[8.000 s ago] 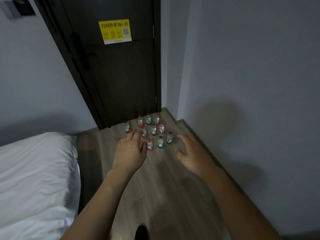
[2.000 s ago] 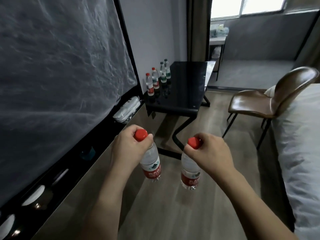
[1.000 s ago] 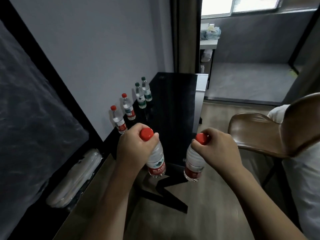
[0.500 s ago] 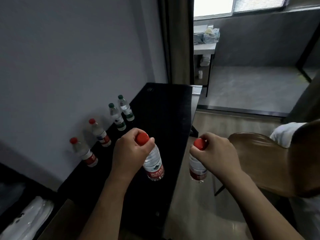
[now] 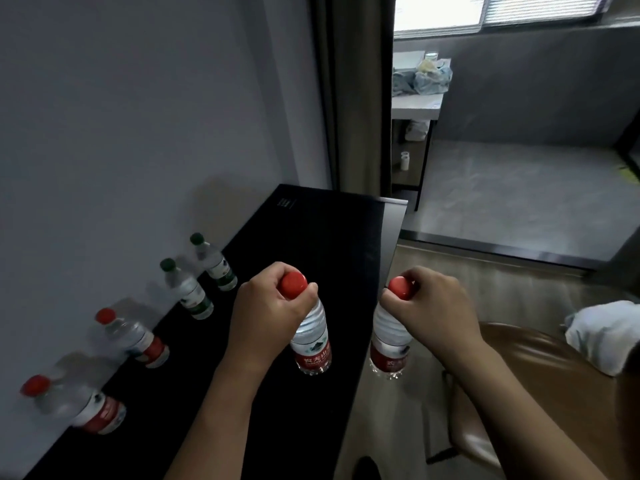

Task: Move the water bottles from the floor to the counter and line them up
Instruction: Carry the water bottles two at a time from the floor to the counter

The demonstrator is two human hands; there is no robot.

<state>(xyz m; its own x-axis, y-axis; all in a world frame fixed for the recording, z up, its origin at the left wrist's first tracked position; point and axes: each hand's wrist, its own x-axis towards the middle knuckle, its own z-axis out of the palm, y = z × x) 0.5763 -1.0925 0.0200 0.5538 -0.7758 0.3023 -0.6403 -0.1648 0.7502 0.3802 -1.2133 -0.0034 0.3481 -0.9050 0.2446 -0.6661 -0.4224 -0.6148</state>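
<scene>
Gripped by red caps — two ribbed clear-plastic bottles (image 5: 311,341).

I see my left grip (image 5: 268,315) and right grip (image 5: 438,311) each holding a red-capped bottle by the neck, the left bottle (image 5: 311,341) over the black table (image 5: 311,237), the right bottle (image 5: 389,344) just past its edge (four bottles (image 5: 188,294) line the wall side).

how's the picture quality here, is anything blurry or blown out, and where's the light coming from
Head view: daylight enters through the window, which is blown out white; the grey wall and glossy black counter stay dim. The four clear plastic bottles along the wall are smeared by motion blur, while the two red-capped bottles in the hands look sharper. Wide-angle distortion tilts the edges.
</scene>
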